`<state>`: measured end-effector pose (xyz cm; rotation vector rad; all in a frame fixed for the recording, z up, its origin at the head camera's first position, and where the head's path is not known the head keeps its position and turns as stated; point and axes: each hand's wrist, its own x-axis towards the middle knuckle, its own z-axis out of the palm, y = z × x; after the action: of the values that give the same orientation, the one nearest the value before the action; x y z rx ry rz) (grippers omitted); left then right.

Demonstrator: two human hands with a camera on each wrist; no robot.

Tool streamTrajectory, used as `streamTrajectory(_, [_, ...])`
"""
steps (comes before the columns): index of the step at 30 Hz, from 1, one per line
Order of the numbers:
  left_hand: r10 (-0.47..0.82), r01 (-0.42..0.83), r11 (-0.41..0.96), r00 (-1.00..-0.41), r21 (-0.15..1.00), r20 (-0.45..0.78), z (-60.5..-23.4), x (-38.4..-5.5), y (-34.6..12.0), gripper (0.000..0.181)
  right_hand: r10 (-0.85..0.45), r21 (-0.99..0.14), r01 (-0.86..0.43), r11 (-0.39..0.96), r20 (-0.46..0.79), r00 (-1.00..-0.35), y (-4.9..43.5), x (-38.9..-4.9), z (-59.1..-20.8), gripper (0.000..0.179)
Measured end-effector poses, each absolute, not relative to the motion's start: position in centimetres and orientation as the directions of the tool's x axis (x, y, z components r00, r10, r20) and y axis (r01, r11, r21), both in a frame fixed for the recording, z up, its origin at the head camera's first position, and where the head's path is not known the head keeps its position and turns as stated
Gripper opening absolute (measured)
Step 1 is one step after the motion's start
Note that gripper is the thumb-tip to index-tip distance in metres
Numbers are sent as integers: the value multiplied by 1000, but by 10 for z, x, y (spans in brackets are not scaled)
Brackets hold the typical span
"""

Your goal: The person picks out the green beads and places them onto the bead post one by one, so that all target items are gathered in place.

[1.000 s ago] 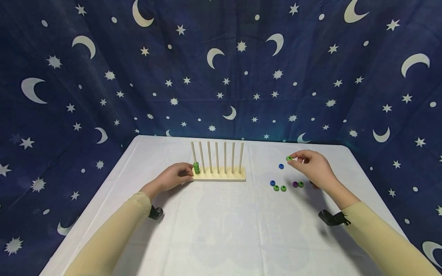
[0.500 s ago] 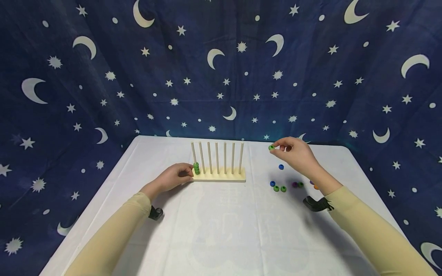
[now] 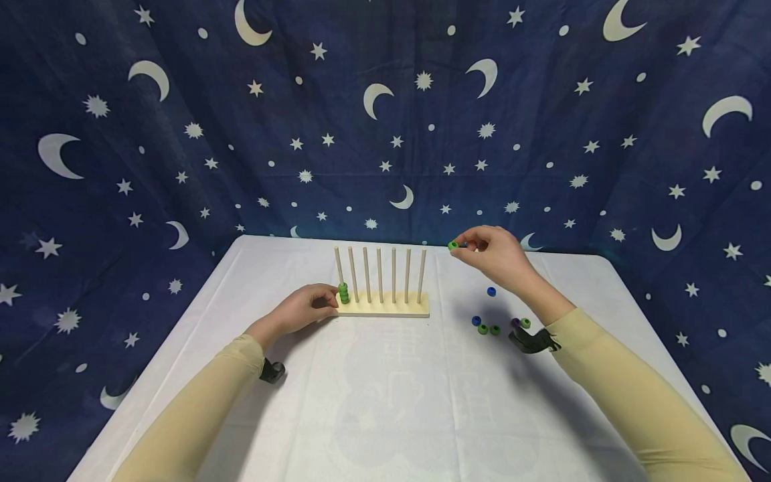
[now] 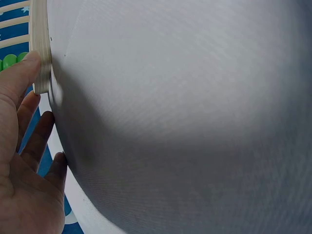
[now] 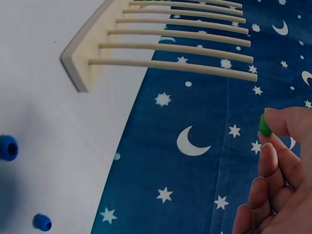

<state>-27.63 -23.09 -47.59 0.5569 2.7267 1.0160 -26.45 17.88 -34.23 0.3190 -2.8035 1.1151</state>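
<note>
Right hand (image 3: 500, 259), pinching a green bead (image 3: 453, 246), has moved left, closer to the peg rack (image 3: 385, 309); its sleeve (image 3: 632, 395) now hides the orange bead.

PLACE: curtained tabletop filming set | SIGNS: moon-and-star cloth (image 3: 355, 191) around white-covered table (image 3: 373, 395); wrist cameras (image 3: 272, 372)

Starry navy cloth (image 3: 355, 127) hangs behind a white-covered table (image 3: 385, 381).

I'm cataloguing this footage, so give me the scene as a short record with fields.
Left hand: grips the left end of the peg rack
Right hand: holds a green bead aloft, right of the pegs
Pegs: seven; stacked green beads on the leftmost only
Loose beads in view: two blue, three green, one purple
Surface: white tablecloth
Backdrop: blue cloth
</note>
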Motion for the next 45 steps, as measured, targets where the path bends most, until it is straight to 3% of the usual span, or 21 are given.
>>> streamTrajectory(24, [392, 267, 711, -919, 651, -51, -476, -278, -230, 9, -341, -678, -391, 623, 214, -915, 135, -287, -328, 22])
streamTrajectory(45, [404, 293, 701, -914, 650, -23, -474, -277, -231, 9, -604, -643, -550, 532, 168, -779, 91, -311, -312, 18])
